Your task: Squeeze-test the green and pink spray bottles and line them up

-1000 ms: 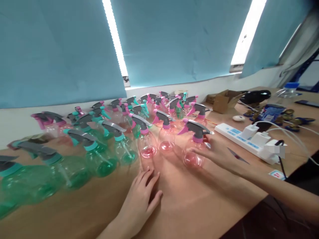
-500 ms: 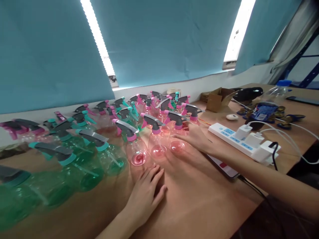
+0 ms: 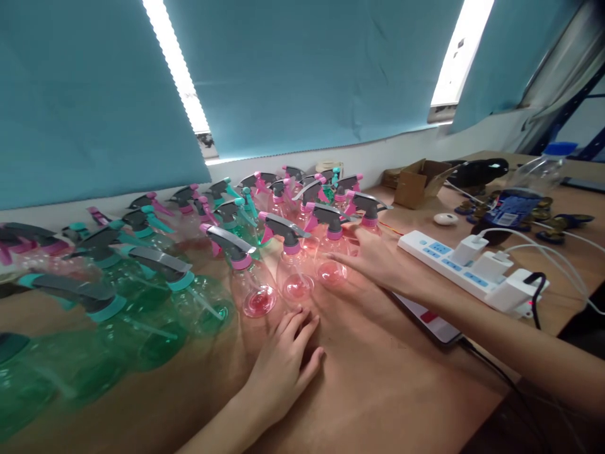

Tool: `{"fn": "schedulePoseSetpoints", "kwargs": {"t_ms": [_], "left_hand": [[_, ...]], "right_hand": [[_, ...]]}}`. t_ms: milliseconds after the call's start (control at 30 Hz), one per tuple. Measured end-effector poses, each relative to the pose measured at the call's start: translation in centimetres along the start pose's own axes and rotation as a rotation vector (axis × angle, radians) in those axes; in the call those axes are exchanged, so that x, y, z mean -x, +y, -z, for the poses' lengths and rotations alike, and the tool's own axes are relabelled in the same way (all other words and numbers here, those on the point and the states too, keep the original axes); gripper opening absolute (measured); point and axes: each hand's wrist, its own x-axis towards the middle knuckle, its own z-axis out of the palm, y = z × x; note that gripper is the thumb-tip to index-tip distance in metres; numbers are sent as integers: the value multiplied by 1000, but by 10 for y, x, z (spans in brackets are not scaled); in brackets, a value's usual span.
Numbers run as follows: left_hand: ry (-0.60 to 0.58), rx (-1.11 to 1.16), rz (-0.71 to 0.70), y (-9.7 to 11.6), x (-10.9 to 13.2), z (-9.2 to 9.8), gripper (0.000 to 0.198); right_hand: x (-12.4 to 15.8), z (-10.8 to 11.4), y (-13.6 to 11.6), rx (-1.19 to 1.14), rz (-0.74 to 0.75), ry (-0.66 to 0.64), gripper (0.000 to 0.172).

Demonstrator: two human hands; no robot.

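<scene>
Left hand (image 3: 283, 369) is flat on the wooden table (image 3: 378, 391) near its front edge, palm down, fingers loosely apart, gripping nothing. To its left the green spray bottles (image 3: 142, 302) are a blur, cut off at the frame edge. Fingertips sit just short of the front row of pink spray bottles (image 3: 253, 287). Right hand (image 3: 375, 261) is open, fingers straight, right beside the rightmost pink bottle (image 3: 331, 261). Can't tell if it actually touches. The forearm covers part of a phone (image 3: 432, 321), with a power strip (image 3: 439, 255) just behind.
</scene>
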Motion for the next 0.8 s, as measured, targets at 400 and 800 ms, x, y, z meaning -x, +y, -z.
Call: {"fn": "schedulePoseSetpoints", "kwargs": {"t_ms": [400,800], "left_hand": [[24,-12,-60,13,-19,-7,37],[9,-9,-48,20,-21,-5,35]], "right_hand": [[11,56,48,165,-274,165,46],[-33,22,52,-69,-248,127,40]]}}
